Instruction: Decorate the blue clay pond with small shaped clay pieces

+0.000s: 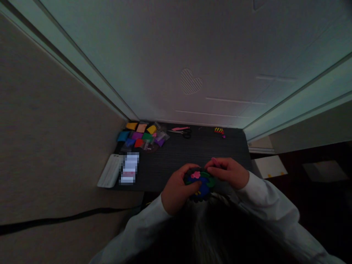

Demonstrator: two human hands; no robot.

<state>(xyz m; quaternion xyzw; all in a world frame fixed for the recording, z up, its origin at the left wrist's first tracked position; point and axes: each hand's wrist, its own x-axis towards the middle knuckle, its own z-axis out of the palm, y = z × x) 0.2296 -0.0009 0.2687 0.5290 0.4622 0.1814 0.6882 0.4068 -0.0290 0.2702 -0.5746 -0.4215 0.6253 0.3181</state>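
Note:
Both hands meet over the near edge of a small dark table (192, 150). My left hand (176, 189) curls around a dark round clay piece (202, 183) that is blue and green with a pink flower shape on top. My right hand (229, 172) has its fingers bent and pinched at the piece's upper right edge, touching it. White sleeves cover both arms. The underside of the piece is hidden by my fingers.
Several small bags of coloured clay (143, 136) lie at the table's far left. Scissors (183, 131) and a pink tool lie at the back centre, small coloured beads (219, 131) at back right. A white tray (111, 170) sits at the left edge. A black cable (68, 218) runs across the floor.

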